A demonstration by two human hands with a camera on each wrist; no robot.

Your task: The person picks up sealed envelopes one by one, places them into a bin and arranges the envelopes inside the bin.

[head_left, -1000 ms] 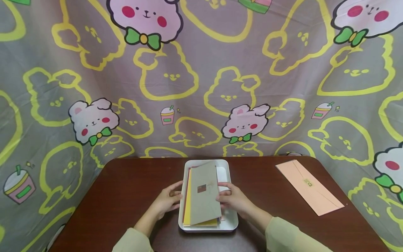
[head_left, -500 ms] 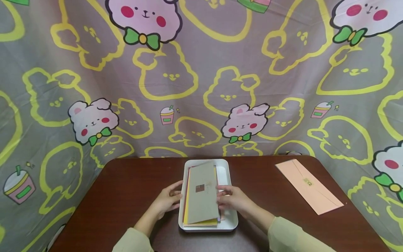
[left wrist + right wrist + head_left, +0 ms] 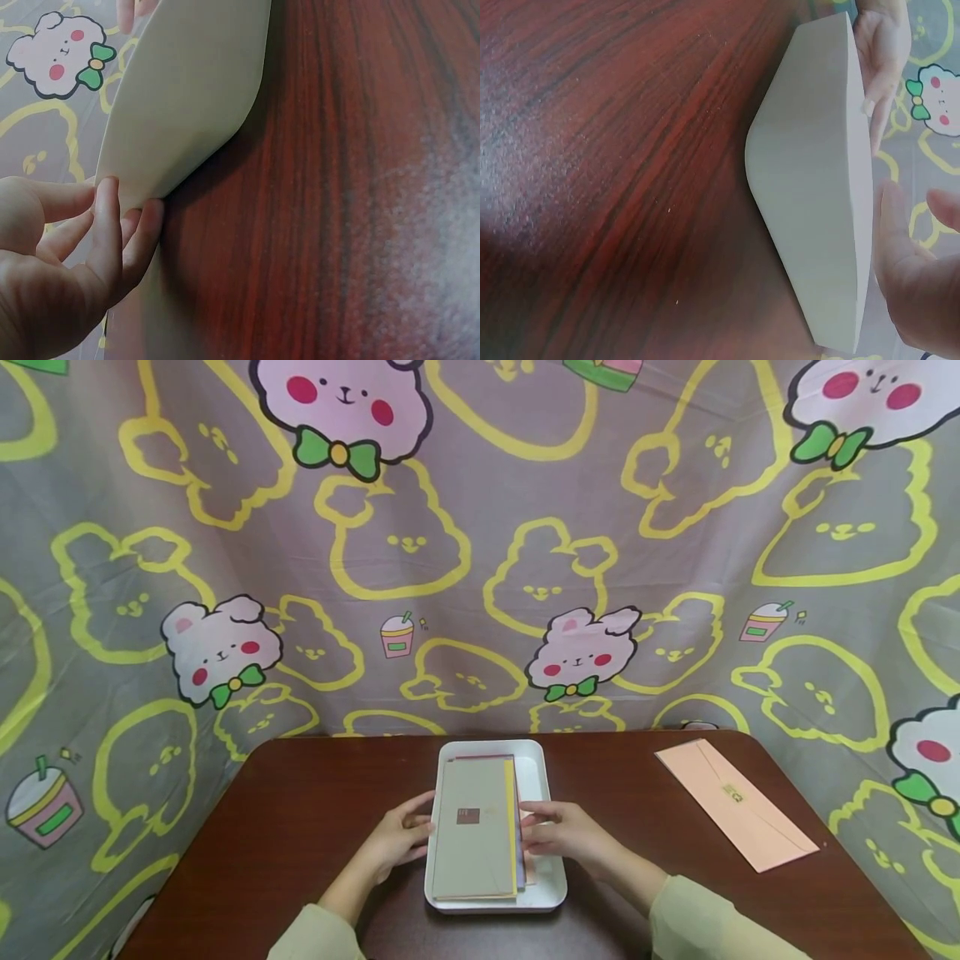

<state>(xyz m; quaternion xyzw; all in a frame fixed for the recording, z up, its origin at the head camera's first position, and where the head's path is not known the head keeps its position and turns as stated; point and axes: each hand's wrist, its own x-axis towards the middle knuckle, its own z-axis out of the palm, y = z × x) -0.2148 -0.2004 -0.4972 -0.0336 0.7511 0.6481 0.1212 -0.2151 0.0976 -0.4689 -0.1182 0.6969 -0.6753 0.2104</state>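
On the dark wooden table [image 3: 300, 827] before the cartoon-bear cloth [image 3: 480, 543], our left hand [image 3: 401, 837] rests relaxed fingers on the white tray [image 3: 542, 893], our right hand [image 3: 564, 833] seemingly likewise, the grey envelope [image 3: 472, 831] lying squared atop the stack, one pink envelope [image 3: 735, 814] well apart.

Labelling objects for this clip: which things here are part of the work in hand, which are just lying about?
In hand: white tray; envelope stack in it, grey one on top; left hand at the tray's left rim; right hand at the stack's right edge.
Lying about: pink envelope, brown table, cartoon cloth.
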